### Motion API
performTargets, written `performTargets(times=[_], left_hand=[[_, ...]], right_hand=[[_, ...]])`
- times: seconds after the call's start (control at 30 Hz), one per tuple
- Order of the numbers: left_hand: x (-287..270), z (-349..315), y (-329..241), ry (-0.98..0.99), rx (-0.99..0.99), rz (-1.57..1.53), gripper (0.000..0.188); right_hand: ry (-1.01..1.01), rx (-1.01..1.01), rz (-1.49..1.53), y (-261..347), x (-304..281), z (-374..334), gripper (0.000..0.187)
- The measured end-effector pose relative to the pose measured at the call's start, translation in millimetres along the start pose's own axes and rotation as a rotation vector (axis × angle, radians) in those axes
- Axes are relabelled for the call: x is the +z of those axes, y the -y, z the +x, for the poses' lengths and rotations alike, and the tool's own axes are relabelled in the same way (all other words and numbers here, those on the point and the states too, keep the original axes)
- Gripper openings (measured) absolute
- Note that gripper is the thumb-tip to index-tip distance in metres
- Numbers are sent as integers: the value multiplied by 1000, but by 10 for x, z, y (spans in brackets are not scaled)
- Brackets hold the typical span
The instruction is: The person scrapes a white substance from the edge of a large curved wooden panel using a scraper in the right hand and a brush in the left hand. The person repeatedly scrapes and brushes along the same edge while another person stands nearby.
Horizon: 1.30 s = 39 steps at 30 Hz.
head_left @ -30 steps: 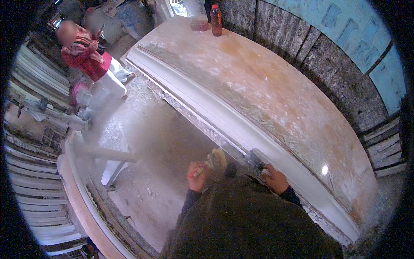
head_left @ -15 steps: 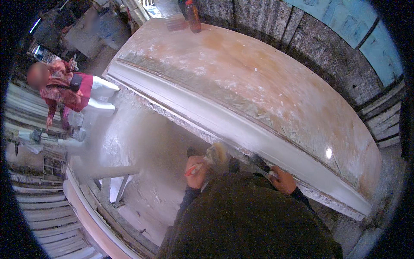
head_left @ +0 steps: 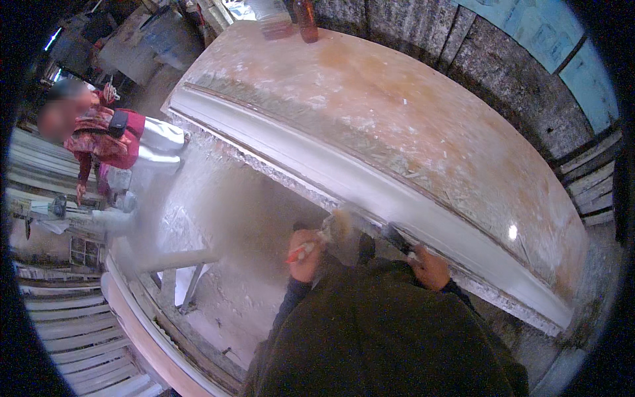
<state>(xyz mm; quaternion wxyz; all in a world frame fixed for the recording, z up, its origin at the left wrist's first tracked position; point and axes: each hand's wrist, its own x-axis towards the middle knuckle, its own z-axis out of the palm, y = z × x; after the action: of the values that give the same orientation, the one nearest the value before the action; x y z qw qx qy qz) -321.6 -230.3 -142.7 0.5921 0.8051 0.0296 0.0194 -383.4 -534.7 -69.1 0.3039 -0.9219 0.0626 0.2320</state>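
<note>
Left hand (head_left: 306,257) is gripping a brush (head_left: 338,226); right hand (head_left: 431,268) is clamping a flat scraper (head_left: 398,239), now showing narrower than a second ago. Both tools are staying by the white moulding's (head_left: 370,187) near edge, so work is apparently continuing there.

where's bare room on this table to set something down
The middle of the tabletop, between the white moulding and grey wall, looks free, though smeared. Crowded: the far end, with a reddish bottle and see-through container, and the near edge, where the left hand holds a brush and the right hand a flat tool.
</note>
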Motion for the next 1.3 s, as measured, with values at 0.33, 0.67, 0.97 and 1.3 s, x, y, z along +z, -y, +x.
performTargets(times=[0.33,0.67,0.97,1.3], left_hand=[[85,-112,-367,-115,251,61,11],[77,-150,-372,-86,234,-40,11],[-92,-205,-566,-129,141,58,11],[-79,-160,-322,-122,127,-54,13]], right_hand=[[64,10,83,107,-91,44,36],[-68,-234,104,310,137,466,32],[-47,-195,76,195,178,343,28],[-112,-353,227,446,101,646,31]])
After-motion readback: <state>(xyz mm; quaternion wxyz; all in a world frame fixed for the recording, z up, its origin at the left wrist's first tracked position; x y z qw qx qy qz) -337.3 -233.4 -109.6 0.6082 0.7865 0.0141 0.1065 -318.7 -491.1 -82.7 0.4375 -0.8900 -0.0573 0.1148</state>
